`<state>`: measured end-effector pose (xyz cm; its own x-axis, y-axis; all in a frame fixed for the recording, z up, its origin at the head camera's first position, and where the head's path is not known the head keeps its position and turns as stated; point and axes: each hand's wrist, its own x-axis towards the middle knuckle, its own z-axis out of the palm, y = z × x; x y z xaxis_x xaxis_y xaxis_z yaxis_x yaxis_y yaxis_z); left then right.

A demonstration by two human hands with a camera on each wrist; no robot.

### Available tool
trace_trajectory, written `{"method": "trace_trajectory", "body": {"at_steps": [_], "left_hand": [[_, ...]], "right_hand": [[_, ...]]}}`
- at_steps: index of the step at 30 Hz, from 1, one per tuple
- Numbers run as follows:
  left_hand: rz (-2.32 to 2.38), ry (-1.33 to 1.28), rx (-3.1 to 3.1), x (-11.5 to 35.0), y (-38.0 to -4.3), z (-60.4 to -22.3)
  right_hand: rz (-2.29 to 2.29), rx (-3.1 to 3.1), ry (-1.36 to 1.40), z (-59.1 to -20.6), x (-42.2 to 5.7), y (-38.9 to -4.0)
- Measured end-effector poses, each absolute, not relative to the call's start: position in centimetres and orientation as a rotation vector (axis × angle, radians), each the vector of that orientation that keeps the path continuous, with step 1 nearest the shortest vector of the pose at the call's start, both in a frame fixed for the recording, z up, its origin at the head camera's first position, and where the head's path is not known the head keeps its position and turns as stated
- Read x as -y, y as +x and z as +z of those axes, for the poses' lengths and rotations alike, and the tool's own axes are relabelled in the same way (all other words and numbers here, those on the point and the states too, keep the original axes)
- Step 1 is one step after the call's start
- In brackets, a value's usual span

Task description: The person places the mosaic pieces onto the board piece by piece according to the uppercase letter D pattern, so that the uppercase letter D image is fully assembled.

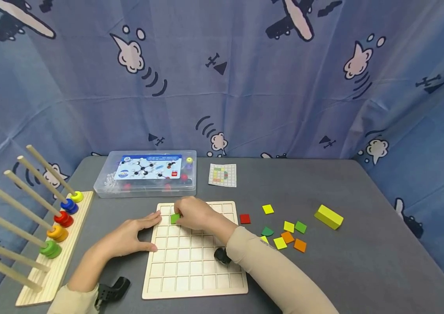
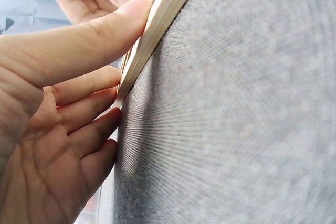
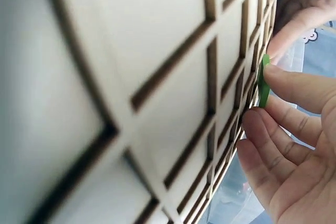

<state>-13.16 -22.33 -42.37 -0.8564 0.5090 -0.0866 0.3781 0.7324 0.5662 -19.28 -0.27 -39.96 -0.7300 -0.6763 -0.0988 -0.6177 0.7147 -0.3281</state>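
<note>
A wooden grid board (image 1: 195, 279) lies flat on the grey table. My right hand (image 1: 197, 213) pinches a green square tile (image 1: 174, 218) between thumb and fingers over the board's upper left cells. In the right wrist view the green tile (image 3: 264, 85) stands on edge against the grid in that picture, its face partly behind the thumb. My left hand (image 1: 129, 237) rests at the board's left side, fingers extended. Seen from the left wrist, its thumb and fingertips (image 2: 137, 8) touch the wooden edge (image 2: 157, 24).
Right of the board lie a red tile (image 1: 245, 218), several yellow, green and orange tiles (image 1: 300, 245), and a yellow block (image 1: 329, 217). Behind stand a clear plastic case (image 1: 106, 181) and a printed grid card (image 1: 222, 175). A peg rack (image 1: 73, 235) with coloured rings is at left.
</note>
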Motion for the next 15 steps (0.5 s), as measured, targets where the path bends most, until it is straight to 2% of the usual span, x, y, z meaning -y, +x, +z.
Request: {"method": "trace_trajectory", "body": {"at_steps": [15], "left_hand": [[0.798, 0.687, -2.694, 22.33, -13.21, -42.67]], "right_hand": [[-0.357, -2.713, -1.051, -40.35, 0.59, -19.06]]}}
